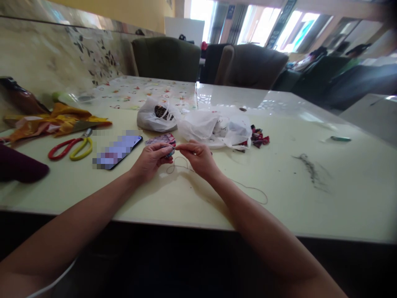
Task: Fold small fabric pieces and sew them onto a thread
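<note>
Between the fingertips of my left hand [154, 158] is a small bluish patterned piece of cloth [170, 152]. My right hand [200, 156] is pinched closed right beside the cloth, its fingertips at the cloth's edge; what lies between them is too small to make out. A thin brown thread [262, 202] loops on the table below the hands and runs out to the right under my right forearm. Just beyond my left hand lies a flat pink and grey patterned cloth [161, 140].
Left of my hands lie a phone [119, 152], scissors [72, 147] with red and yellow handles, yellow cloth [58, 120] and a dark purple object [21, 165]. Beyond are white plastic bags [201, 126] and red scraps [260, 138]. Dark threads [310, 169] lie right.
</note>
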Tool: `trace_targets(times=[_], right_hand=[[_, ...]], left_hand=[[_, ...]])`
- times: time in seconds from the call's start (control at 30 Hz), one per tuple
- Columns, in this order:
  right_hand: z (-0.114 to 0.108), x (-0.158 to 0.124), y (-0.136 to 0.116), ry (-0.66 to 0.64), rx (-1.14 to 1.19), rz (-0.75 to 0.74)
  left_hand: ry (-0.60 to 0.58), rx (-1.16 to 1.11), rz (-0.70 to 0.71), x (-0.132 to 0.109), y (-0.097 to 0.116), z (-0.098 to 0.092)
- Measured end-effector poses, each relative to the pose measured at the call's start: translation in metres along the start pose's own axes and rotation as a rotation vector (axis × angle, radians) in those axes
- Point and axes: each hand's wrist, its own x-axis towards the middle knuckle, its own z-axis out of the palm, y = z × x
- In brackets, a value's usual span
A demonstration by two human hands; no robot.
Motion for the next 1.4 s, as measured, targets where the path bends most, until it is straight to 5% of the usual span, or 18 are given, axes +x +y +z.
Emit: trace_targets(times=[0.7,1.4], right_hand=[[-0.008,0.007,0.009,-0.109,0.084,-0.021],[-0.006,0.007,0.004,-0.042,-0.084,0.002]], left_hand=[[-0.133,-0.108,-0.207,0.001,0.003,-0.005],[0.006,-0.048,-0.017,0.001,0.0,-0.002]])
